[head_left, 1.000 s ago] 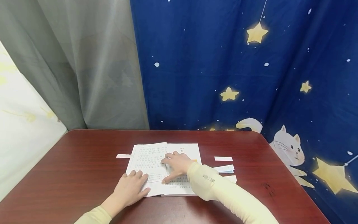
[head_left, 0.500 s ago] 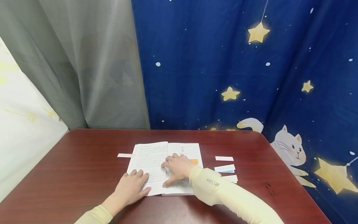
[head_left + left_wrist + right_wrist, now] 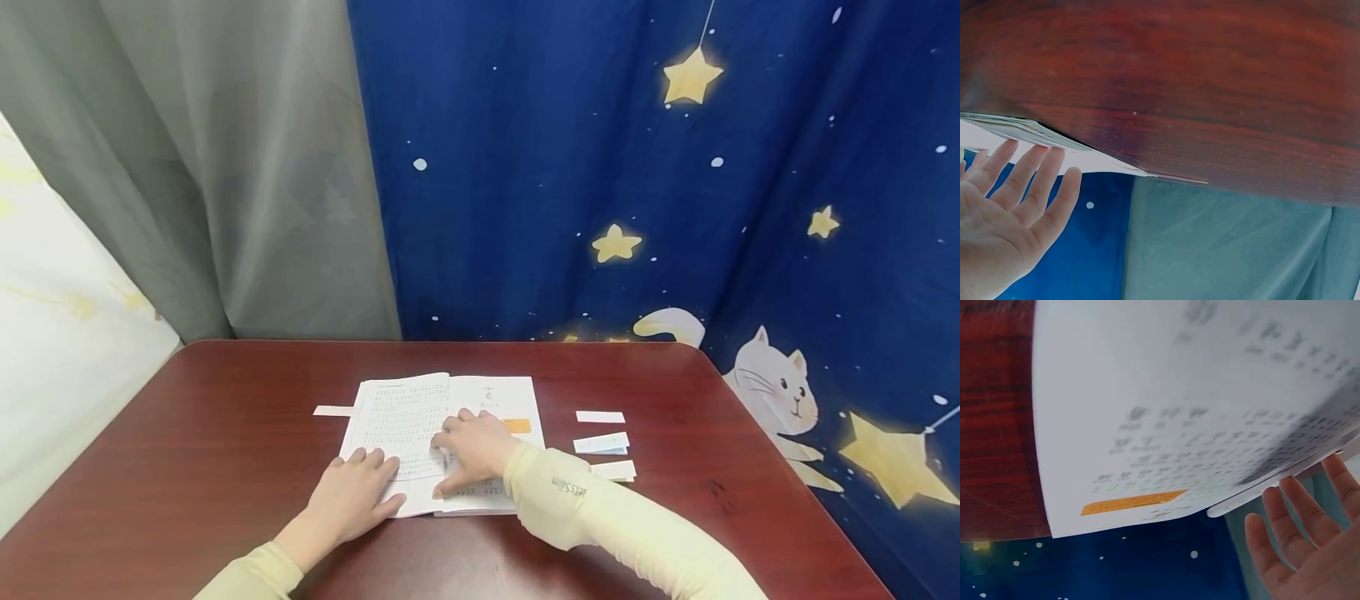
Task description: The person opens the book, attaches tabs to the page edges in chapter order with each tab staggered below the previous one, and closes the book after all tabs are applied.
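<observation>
An open book [image 3: 405, 408] with printed pages lies on the dark red table. My left hand [image 3: 351, 492] rests its fingers on the lower left page; in the left wrist view its fingertips touch the page near the book's edge. Near the centre fold, my right hand [image 3: 476, 450] lies spread across the right page, thumb toward the lower fold. An orange strip [image 3: 1132, 502] sits on the right page, partly beside the right hand in the head view. From the left page's outer edge sticks out a pale paper strip [image 3: 333, 411].
To the right of the book lie several paper slips: a white slip [image 3: 600, 417], a white and blue slip [image 3: 602, 443] and another slip [image 3: 615, 472] close to the right sleeve. The table [image 3: 225, 433] ends at a grey curtain [image 3: 300, 208] and a blue starry curtain [image 3: 510, 208].
My right hand has shifted very slightly, so more of the orange strip shows. The left hand stays on the left page, and the whole head view has tilted a little.
</observation>
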The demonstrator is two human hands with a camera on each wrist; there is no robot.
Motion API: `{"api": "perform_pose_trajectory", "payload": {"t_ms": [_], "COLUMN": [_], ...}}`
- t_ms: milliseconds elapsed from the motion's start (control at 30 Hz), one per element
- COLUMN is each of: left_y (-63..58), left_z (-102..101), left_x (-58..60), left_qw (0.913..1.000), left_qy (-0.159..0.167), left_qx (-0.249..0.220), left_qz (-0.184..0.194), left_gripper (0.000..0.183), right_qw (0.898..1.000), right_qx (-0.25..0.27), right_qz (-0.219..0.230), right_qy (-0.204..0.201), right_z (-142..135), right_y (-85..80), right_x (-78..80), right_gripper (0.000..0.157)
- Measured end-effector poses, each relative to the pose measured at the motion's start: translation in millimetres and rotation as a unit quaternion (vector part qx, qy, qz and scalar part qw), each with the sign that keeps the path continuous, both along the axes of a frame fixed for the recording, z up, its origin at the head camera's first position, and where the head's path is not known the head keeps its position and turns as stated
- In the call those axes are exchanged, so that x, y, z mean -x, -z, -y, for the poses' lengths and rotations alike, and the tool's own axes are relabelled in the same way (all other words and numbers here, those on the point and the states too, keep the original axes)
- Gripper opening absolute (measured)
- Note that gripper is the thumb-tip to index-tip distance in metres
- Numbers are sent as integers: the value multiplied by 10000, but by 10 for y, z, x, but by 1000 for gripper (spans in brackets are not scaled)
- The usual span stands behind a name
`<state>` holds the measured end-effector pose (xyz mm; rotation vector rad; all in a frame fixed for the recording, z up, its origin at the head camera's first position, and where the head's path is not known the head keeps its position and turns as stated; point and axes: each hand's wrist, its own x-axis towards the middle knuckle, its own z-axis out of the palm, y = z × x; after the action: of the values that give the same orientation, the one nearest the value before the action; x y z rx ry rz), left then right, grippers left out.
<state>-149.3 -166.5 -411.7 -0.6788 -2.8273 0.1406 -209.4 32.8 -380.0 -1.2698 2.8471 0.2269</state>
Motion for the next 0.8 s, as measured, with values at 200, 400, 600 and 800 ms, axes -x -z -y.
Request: {"api": "perform_pose_trajectory", "payload": {"t_ms": [200, 400, 600, 800], "left_y": [-7, -2, 0, -3], "left_z": [-3, -6, -5, 1], "left_x": [-12, 3, 23, 11], "left_qw": [9999, 10000, 10000, 10000], "left_qy": [-14, 33, 71, 66], "left_qx": [-49, -42, -10, 6], "left_qz": [105, 18, -51, -31], "left_gripper": [44, 45, 44, 45], "right_qw": [9972, 9966, 9967, 9960], "right_qx": [-12, 179, 365, 482], "right_qz": [-591, -663, -577, -558], "right_qy": [-447, -447, -428, -496], "right_z": [-18, -50, -84, -90], "right_y": [31, 34, 76, 106], "right_x": [-130, -187, -168, -168], "right_gripper": [59, 54, 54, 55]}}
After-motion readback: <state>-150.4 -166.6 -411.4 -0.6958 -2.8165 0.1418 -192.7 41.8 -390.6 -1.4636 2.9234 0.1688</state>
